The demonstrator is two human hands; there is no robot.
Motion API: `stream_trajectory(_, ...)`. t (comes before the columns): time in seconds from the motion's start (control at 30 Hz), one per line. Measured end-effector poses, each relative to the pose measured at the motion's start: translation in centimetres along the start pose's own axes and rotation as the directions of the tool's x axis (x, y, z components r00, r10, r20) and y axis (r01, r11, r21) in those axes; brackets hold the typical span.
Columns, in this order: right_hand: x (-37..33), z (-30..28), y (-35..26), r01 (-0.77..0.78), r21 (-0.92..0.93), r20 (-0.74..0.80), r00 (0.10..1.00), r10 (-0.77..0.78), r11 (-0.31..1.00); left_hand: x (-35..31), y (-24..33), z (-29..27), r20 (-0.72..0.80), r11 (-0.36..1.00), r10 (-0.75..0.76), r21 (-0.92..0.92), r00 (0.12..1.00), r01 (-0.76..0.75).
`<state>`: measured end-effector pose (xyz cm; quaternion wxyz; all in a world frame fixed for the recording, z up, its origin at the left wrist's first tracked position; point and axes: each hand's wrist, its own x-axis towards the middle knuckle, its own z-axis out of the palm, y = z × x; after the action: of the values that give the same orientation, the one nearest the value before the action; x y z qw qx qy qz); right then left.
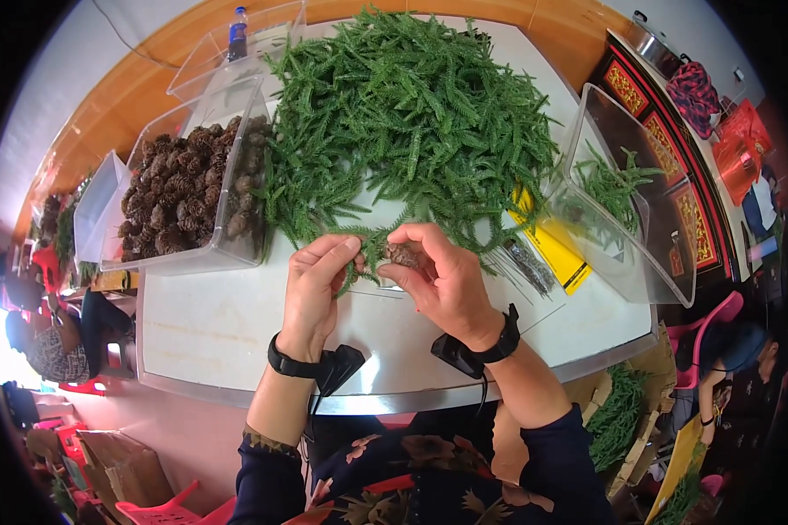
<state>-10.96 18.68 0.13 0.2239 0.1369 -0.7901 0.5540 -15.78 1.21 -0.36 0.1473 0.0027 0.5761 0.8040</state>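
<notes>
Over the middle of the white table, my two hands are close together. My right hand (442, 278) pinches a brown pine cone (402, 255) between thumb and fingers. Beside it, my left hand (320, 280) pinches a green artificial pine sprig (373, 249), which lies right against the cone. How the two are joined, if at all, is hidden by my fingers. Just beyond my hands, a large heap of green sprigs (411, 114) covers the far part of the table. To the right of my right hand lie thin dark wire stems (527, 267).
A clear bin full of pine cones (179, 188) stands at the left. At the right, a tilted clear bin (665, 249) holds a few sprigs, with a yellow package (556, 254) next to it. A cardboard box of greenery (617, 420) sits below the table's right edge. Other people sit on both sides.
</notes>
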Motion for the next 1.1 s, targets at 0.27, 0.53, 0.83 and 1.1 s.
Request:
stream_trajectory(0.27, 0.2, -0.4, -0.5, -0.062, 0.127, 0.076, 0.996, 0.053, 0.99, -0.1, -0.1, -0.2, -0.008, 0.997, 0.014, -0.079, 1.0, -0.014)
stream_trajectory(0.53, -0.2, 0.5, 0.4, -0.161, 0.148, 0.033, 0.987, 0.158, 0.976, -0.8, -0.6, 1.5, -0.054, 0.982, 0.155, 0.114, 0.986, -0.148)
stream_trajectory(0.83, -0.6, 0.7, -0.5, -0.333, 0.237, 0.191, 0.937, 0.292, 0.913, -1.4, -0.3, 1.7, 0.03, 0.598, 0.579, 0.663, 0.815, -0.45)
stream_trajectory(1.1, 0.6, -1.0, -0.8, -0.076, -0.186, -0.036, 0.997, 0.07, 0.98, -1.6, -0.1, 2.5, 0.347, 0.371, 0.572, 0.698, 0.743, -0.613)
